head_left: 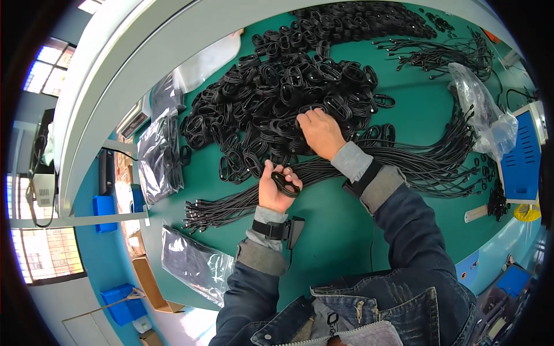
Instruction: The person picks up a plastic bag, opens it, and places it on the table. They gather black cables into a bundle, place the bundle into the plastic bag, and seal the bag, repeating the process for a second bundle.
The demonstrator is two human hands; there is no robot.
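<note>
My left hand (273, 193) is palm up with its fingers curled round a coiled black cable (284, 185), near the front of the heap. Farther away and to the right, my right hand (321, 134) reaches onto a big heap of coiled black cables (271, 86). Its fingers are drawn together and point down into the coils, so what they grip is hidden. Beneath both wrists a long bundle of straight black cables (404, 155) runs across the green table (340, 230), its connector ends fanned out at the left.
Clear plastic bags of black goods (161, 155) lie at the table's left, with another flat bag (193, 262) nearer me. More loose cables (441, 55) spread at the far right, beside a crumpled clear bag (482, 109) and a blue-and-white machine (522, 153). A pale frame (86, 104) arches overhead.
</note>
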